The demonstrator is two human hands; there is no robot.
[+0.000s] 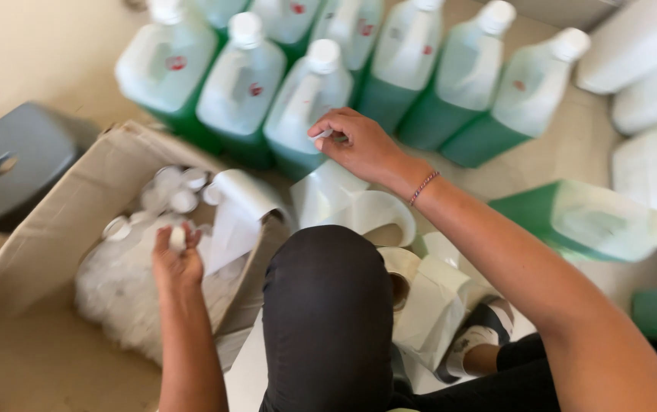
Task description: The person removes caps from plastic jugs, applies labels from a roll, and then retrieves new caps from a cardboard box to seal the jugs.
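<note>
My left hand (177, 260) is inside a cardboard box (54, 229), fingers closed around a white bottle cap. The box holds a clear bag of several white caps (172, 191). My right hand (359, 145) reaches forward and pinches a small white piece, cap or label I cannot tell, just in front of a capped jug (305, 107) of green liquid. Rolls of white label paper (359, 210) lie on the floor below that hand, beside my knee in dark trousers (328, 305).
Several capped translucent jugs of green liquid (466, 76) stand in rows ahead. One jug (595, 221) lies on its side at the right. White empty containers (649, 76) sit at the far right. A grey stool (16, 160) stands at the left.
</note>
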